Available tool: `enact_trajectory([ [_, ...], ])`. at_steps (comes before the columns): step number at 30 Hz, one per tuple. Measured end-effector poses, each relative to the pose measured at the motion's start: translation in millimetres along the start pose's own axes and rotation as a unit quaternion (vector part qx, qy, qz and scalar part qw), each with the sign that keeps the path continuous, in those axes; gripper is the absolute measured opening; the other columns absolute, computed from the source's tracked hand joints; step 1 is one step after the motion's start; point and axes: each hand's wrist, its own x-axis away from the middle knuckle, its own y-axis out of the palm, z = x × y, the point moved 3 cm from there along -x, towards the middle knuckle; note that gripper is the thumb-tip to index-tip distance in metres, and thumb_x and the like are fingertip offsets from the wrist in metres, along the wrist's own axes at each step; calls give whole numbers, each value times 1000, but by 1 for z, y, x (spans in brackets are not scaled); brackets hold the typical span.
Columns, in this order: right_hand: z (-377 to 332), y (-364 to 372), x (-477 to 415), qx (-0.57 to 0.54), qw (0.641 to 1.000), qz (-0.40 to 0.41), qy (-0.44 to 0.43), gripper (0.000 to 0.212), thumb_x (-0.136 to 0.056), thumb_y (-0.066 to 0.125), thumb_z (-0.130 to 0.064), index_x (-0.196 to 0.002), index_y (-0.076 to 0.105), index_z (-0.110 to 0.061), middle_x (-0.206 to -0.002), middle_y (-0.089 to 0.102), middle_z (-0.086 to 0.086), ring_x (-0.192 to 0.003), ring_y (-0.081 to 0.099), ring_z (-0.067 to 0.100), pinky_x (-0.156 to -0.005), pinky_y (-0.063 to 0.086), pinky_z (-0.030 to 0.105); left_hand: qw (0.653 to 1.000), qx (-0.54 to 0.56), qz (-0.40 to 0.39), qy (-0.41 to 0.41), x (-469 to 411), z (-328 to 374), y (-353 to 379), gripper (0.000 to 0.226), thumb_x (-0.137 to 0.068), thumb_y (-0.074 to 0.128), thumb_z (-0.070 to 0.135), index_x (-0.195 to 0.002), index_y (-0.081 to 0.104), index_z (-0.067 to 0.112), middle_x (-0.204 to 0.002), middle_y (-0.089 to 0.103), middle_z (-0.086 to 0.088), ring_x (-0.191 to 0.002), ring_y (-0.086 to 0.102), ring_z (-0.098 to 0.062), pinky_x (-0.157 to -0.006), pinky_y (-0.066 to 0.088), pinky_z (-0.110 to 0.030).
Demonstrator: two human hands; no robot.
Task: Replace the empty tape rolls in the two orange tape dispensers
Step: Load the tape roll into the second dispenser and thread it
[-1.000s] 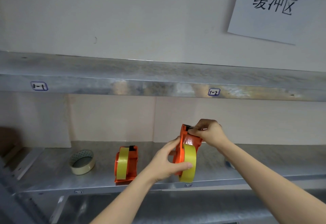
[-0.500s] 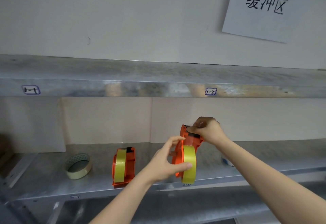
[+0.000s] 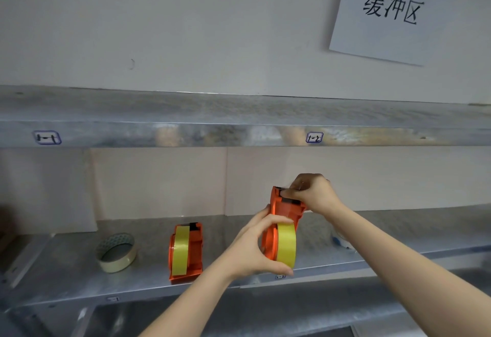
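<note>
Holding the orange tape dispenser [image 3: 288,207] upright between both hands, cutter end up. Curling the left hand [image 3: 253,247] round the yellow tape roll [image 3: 287,243] seated in the lower half, with the thumb arched over the top of the roll and the fingers tucked beneath. Probably done to stop the roll from turning and to steady the body while the other hand works. Pinching with the right hand [image 3: 312,193] at the top, fingertips closed on the dark part beside the toothed blade. Looks like feeding or pressing down the tape's free end, though the end itself is too small to make out. Judged as the last step for this dispenser: roll already in place, only the lead-in left. Hard to tell whether lifted off the metal shelf [image 3: 66,273] or resting on its front edge.

To the left of the left hand and well apart from it: a second orange dispenser [image 3: 195,246], standing on the shelf and already carrying a yellow roll [image 3: 180,250]. Further left, a pale roll [image 3: 117,253] lying flat, thin-walled and probably a spent one. Beyond the right forearm, a small white-and-blue thing [image 3: 341,241], too blurred to name. Above the hands, the upper shelf [image 3: 239,113]. Higher and to the right, a paper sign [image 3: 385,33] on the wall.
</note>
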Motion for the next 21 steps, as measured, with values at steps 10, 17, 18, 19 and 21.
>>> enact_trajectory([
  [10,1,-1,3,-6,1000,-3,6,24,-64,83,-33,-62,63,-20,-69,68,3,-64,61,20,-60,52,31,1000,-15,0,-10,5,-8,3,93,-61,90,40,-127,30,68,-147,23,28,-125,38,6,-84,34,-2],
  [17,0,-2,3,-10,1000,0,11,24,-67,82,-32,-69,66,-15,-70,66,1,-61,59,16,-53,46,22,1000,1,-22,-15,4,-7,3,91,-67,87,34,-129,29,66,-145,22,27,-126,36,6,-81,41,-4],
  [18,0,-1,3,-14,1000,-1,13,24,-67,82,-32,-68,65,-15,-69,65,1,-61,59,17,-53,46,22,1000,0,-24,-15,4,-8,3,91,-67,87,33,-130,29,64,-145,22,25,-128,36,3,-81,43,-5],
  [19,0,-1,3,-16,1000,-2,15,23,-67,82,-32,-68,65,-15,-68,65,1,-60,59,17,-53,45,22,1000,-1,-25,-16,5,-8,4,92,-67,87,32,-131,29,63,-146,22,24,-129,36,1,-80,44,-4],
  [21,0,-1,3,-16,1000,-6,19,23,-68,81,-31,-69,65,-15,-68,63,0,-58,57,14,-50,42,21,999,-1,-27,-19,6,-8,4,92,-67,87,31,-132,30,61,-146,22,23,-130,35,0,-78,42,0],
])
